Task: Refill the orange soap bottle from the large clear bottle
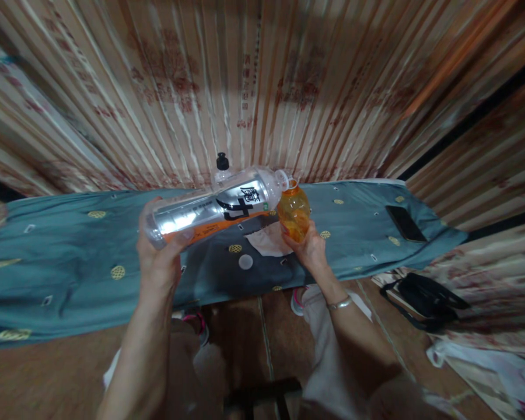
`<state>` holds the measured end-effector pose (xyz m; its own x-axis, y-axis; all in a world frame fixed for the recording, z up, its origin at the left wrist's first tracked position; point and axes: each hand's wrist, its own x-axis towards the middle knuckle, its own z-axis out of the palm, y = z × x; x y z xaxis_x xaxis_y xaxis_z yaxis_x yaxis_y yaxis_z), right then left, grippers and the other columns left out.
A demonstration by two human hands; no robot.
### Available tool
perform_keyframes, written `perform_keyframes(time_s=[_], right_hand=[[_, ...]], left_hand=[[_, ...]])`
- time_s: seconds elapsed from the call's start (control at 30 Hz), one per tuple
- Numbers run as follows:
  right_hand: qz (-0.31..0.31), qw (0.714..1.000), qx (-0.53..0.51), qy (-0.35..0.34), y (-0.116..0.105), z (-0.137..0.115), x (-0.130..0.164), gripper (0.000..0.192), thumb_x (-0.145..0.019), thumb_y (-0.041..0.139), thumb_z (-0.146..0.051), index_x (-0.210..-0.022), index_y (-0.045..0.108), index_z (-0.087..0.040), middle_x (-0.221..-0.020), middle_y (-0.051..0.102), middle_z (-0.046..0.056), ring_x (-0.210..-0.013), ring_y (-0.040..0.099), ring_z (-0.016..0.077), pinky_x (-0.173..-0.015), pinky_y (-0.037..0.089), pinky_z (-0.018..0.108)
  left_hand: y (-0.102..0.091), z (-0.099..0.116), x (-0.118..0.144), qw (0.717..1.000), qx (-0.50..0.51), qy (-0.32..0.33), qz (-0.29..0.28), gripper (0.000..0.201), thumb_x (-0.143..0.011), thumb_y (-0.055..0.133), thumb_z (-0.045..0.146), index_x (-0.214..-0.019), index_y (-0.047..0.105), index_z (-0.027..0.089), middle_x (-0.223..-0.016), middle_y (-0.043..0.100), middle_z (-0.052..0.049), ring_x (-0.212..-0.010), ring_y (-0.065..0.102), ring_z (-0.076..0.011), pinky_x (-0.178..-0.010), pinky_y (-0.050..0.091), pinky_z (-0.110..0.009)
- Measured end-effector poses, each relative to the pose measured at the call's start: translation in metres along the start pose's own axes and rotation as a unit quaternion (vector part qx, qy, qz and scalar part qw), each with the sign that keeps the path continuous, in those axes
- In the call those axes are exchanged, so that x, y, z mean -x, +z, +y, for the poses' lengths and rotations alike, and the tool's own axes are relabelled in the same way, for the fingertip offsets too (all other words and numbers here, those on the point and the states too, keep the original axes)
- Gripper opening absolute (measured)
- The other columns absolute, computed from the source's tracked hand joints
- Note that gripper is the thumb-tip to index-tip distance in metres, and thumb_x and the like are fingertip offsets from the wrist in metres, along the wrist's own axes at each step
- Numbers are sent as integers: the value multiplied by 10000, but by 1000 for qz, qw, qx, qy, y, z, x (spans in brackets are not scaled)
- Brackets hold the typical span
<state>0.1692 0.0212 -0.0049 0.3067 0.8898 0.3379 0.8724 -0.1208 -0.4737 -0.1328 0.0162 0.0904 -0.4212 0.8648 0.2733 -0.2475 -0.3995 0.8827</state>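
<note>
My left hand (pixel 160 256) is closed around the base of a large clear plastic bottle (pixel 219 204) with a silver and orange label. The bottle is tipped nearly on its side, its mouth pointing right. That mouth meets the open neck of a small orange translucent bottle (pixel 294 207), which my right hand (pixel 310 248) grips near its bottom. Whether liquid is flowing between them I cannot tell. Below the bottles, a white cloth or tissue (pixel 269 240) and a round whitish cap (pixel 245 262) lie on the green patterned cloth (pixel 157 268).
Behind the large bottle stands a clear bottle with a black top (pixel 221 162). A dark phone (pixel 405 223) lies at the right end of the cloth-covered surface. On the floor at right are a black bag (pixel 433 297) and a white bag (pixel 485 361). Pleated curtains (pixel 245 76) hang behind.
</note>
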Motion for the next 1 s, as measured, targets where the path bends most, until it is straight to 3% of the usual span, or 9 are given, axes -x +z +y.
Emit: perform_keyframes(time_s=[1.0], right_hand=[[12,1000,10,-7,2,2,0,681,-834,625,-656,-1235,525,-115,-918,770,152,-816,748,292,-688,511,329]], left_hand=[[0,-1,1,1000,-20,6,-9,733,-408,951,399,-1073,686,237,-1061,698,-29,-985,645,-218,-983,493,-379]])
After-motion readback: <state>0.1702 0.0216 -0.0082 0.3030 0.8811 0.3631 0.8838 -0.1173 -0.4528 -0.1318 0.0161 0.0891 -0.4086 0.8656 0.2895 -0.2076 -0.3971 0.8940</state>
